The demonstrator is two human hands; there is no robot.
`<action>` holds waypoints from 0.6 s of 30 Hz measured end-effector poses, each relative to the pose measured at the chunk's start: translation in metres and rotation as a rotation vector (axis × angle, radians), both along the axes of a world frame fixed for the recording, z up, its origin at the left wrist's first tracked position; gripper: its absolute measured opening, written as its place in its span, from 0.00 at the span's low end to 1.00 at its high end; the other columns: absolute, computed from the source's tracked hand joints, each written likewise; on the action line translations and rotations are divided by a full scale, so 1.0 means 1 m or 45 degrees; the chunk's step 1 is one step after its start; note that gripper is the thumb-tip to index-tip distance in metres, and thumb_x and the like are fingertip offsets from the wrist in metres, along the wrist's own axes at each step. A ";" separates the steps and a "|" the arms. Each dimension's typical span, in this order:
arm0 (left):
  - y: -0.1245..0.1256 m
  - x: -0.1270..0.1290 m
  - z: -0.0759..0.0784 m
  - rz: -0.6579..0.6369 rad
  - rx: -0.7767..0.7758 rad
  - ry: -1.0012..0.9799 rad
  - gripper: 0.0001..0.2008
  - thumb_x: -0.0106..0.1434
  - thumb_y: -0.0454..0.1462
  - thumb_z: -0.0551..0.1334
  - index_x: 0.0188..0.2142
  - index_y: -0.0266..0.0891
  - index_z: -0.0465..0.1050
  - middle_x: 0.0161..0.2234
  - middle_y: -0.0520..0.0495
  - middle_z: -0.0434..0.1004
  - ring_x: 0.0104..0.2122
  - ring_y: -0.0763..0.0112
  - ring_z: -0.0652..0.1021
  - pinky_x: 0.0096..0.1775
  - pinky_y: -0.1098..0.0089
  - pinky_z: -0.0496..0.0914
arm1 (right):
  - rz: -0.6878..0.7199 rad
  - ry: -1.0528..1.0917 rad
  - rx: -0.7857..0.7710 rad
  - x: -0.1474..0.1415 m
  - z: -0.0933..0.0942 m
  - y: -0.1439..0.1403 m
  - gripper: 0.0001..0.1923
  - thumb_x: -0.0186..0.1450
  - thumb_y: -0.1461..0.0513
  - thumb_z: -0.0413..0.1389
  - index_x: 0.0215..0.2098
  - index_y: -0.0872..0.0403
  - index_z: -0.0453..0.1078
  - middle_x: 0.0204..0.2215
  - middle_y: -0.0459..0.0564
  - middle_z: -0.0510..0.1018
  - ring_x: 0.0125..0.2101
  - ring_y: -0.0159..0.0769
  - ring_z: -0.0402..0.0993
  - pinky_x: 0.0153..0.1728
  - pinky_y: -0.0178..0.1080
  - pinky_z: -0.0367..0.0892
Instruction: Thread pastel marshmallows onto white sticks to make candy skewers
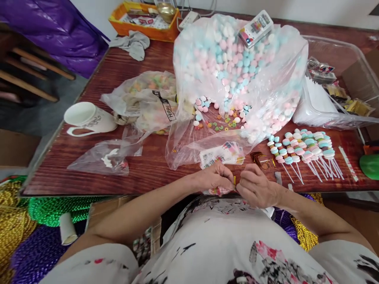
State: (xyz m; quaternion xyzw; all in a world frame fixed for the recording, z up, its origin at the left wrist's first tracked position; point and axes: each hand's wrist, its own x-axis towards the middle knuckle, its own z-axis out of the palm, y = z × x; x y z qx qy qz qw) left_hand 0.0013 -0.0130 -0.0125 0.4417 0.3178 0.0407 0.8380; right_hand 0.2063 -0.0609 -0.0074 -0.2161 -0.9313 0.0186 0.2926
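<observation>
Both hands are close together at the table's front edge. My left hand (217,177) is closed around a small wrapped bundle (218,191), pink with some red and green, mostly hidden under the fingers. A thin yellow strip (235,180), like a twist tie, stands up between the two hands. My right hand (257,186) pinches at it with curled fingers. Behind the hands lie a fan of printed cards (222,154) and a few loose gold-brown twist ties (262,159). To the right, several candy skewers (308,146) in pastel colours lie with white sticks toward me.
A big clear bag of pastel candies (237,75) spills onto the table (160,177), with a card pack (257,28) on top. Left are a white mug (102,120) and another candy bag (151,90). A clear bin (340,43) and a green object (370,165) stand right.
</observation>
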 end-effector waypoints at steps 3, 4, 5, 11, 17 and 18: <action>0.006 -0.002 0.004 -0.185 -0.149 0.030 0.07 0.45 0.36 0.70 0.21 0.34 0.75 0.15 0.53 0.71 0.14 0.79 0.66 0.16 0.77 0.61 | 0.191 -0.068 0.292 0.001 0.010 0.002 0.07 0.64 0.68 0.51 0.32 0.55 0.71 0.27 0.51 0.74 0.35 0.38 0.64 0.39 0.48 0.65; 0.008 -0.002 0.005 -0.226 -0.172 0.036 0.07 0.44 0.36 0.70 0.21 0.34 0.75 0.15 0.53 0.71 0.14 0.79 0.67 0.16 0.77 0.62 | 0.225 -0.058 0.328 0.001 0.011 0.004 0.07 0.64 0.67 0.52 0.33 0.56 0.72 0.28 0.52 0.75 0.36 0.38 0.65 0.38 0.48 0.66; 0.010 -0.002 0.005 -0.258 -0.183 0.039 0.07 0.44 0.35 0.70 0.20 0.34 0.75 0.15 0.53 0.72 0.14 0.78 0.68 0.16 0.77 0.63 | 0.245 -0.047 0.345 0.001 0.011 0.005 0.07 0.65 0.67 0.52 0.34 0.56 0.73 0.28 0.52 0.75 0.36 0.39 0.65 0.38 0.47 0.66; 0.020 -0.002 0.008 -0.478 -0.085 -0.022 0.10 0.43 0.38 0.72 0.22 0.34 0.76 0.18 0.52 0.73 0.18 0.75 0.71 0.19 0.76 0.67 | 0.286 -0.031 0.387 -0.005 0.008 0.014 0.08 0.65 0.66 0.52 0.32 0.56 0.74 0.30 0.51 0.76 0.37 0.38 0.67 0.35 0.45 0.66; 0.055 -0.010 0.018 -0.773 0.342 -0.061 0.13 0.49 0.43 0.71 0.23 0.35 0.75 0.19 0.54 0.70 0.21 0.76 0.69 0.23 0.76 0.64 | 0.051 -0.205 0.287 -0.016 0.012 0.012 0.07 0.66 0.67 0.52 0.31 0.55 0.70 0.37 0.51 0.78 0.48 0.40 0.67 0.46 0.49 0.59; 0.066 -0.014 0.023 -0.845 0.439 -0.018 0.13 0.51 0.44 0.70 0.24 0.35 0.76 0.19 0.54 0.71 0.21 0.75 0.69 0.24 0.76 0.63 | -0.003 -0.219 0.247 -0.018 0.013 0.011 0.07 0.66 0.68 0.51 0.31 0.55 0.69 0.37 0.51 0.78 0.47 0.41 0.67 0.46 0.49 0.58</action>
